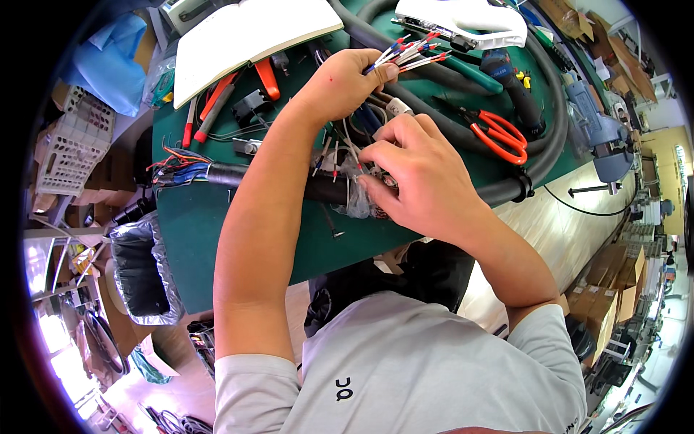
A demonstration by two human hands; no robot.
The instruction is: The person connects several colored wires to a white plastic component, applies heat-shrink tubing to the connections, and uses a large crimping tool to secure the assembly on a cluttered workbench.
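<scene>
My left hand [345, 85] is closed round a bundle of thin wires [408, 52], mostly white, with red and blue ferrules on their ends fanning out past the thumb. Lower and to the right, my right hand [426, 173] is curled, thumb and forefinger bent toward each other at a small clear plastic bag [356, 199]. What lies between those fingertips is too small to make out. A few loose white wires [335, 158] with coloured tips hang beside the fingers. Beneath both hands runs a thick black cable [325, 184], its stripped end showing coloured wires [189, 168] at the left.
Red-handled pliers [500, 136], a dark power driver [512, 87] and thick cable coils [553, 130] lie right on the green table [278, 249]. An open notebook [249, 40] is at the back left, near orange-handled tools [267, 78]. A lined bin [147, 271] stands left; a vise [603, 134] is right.
</scene>
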